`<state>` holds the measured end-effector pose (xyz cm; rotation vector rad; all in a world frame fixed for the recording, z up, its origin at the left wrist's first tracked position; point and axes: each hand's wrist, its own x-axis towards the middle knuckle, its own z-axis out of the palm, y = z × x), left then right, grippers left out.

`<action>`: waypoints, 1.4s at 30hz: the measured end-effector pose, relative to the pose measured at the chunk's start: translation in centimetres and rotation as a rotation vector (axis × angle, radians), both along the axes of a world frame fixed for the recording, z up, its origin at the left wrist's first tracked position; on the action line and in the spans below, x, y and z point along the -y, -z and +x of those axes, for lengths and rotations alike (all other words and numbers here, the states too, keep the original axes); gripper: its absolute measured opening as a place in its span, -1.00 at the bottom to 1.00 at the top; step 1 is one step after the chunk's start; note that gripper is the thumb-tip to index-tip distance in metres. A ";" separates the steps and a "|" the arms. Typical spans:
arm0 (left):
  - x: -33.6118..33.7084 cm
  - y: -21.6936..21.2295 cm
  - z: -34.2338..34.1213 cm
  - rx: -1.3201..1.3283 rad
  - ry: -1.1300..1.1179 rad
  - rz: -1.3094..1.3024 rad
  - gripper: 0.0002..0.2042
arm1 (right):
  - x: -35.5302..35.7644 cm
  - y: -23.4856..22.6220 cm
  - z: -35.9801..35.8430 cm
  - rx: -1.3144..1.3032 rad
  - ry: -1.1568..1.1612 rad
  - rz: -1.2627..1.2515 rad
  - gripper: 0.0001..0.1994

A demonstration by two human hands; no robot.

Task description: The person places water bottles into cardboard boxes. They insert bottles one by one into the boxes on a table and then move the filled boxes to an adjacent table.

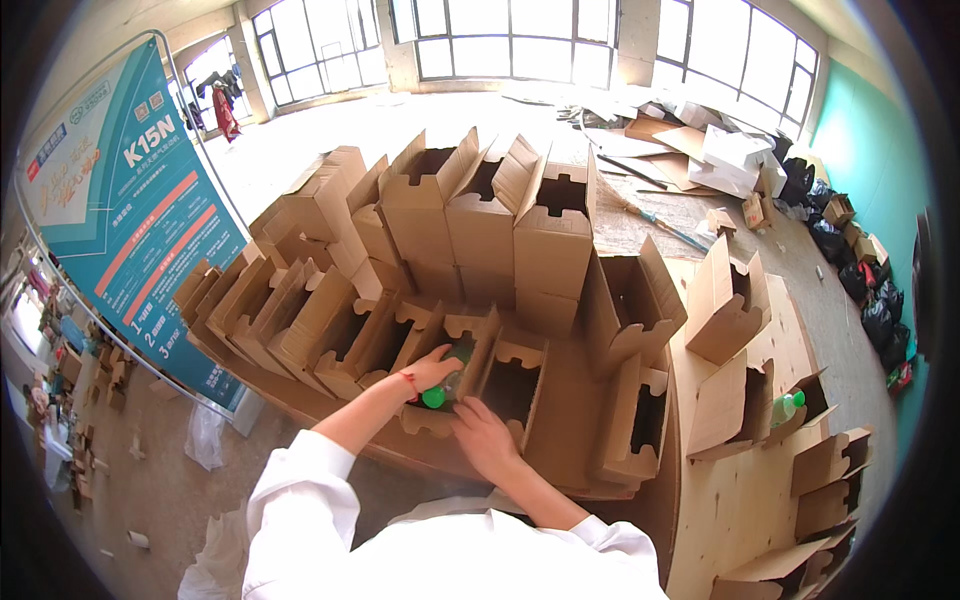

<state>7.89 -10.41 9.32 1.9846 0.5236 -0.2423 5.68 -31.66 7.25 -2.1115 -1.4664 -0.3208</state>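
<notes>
My left hand (430, 371) reaches into an open cardboard box (478, 325) in front of me, its fingers round a clear bottle (454, 384) with a green cap (433, 397). Part of the bottle is hidden by the hand and the box walls. Something greenish shows deeper in the same box. At the near right corner of this box, my right hand (484, 432) grips the cardboard edge, fingertips bent over it. Directly to the right stands another open box (513, 385) with a dark inside.
Several open boxes (345, 335) line up leftward, with taller ones (487, 215) behind. On a wooden board (700, 500) at right stand more boxes and a green-capped bottle (787, 408). A teal banner (150, 220) stands left; flattened cardboard (640, 160) and black bags (880, 310) lie beyond.
</notes>
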 end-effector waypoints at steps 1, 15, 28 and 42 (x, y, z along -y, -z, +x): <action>0.7 -3.1 -0.7 -0.015 -0.008 -0.132 -0.26 | 0.1 0.2 0.2 0.011 0.019 -0.019 -0.78; 6.3 -12.3 -6.8 -0.081 0.273 -1.240 -0.12 | 5.1 -0.7 -1.1 -0.071 0.273 -0.348 -0.22; 13.5 -5.5 -2.2 -0.354 0.107 -0.445 -0.14 | 5.4 2.9 -3.0 -0.208 0.262 -0.260 -0.73; 13.6 -6.8 -5.3 -0.288 0.084 -0.372 -0.24 | 8.6 -2.9 -2.5 0.111 0.156 -0.270 -0.82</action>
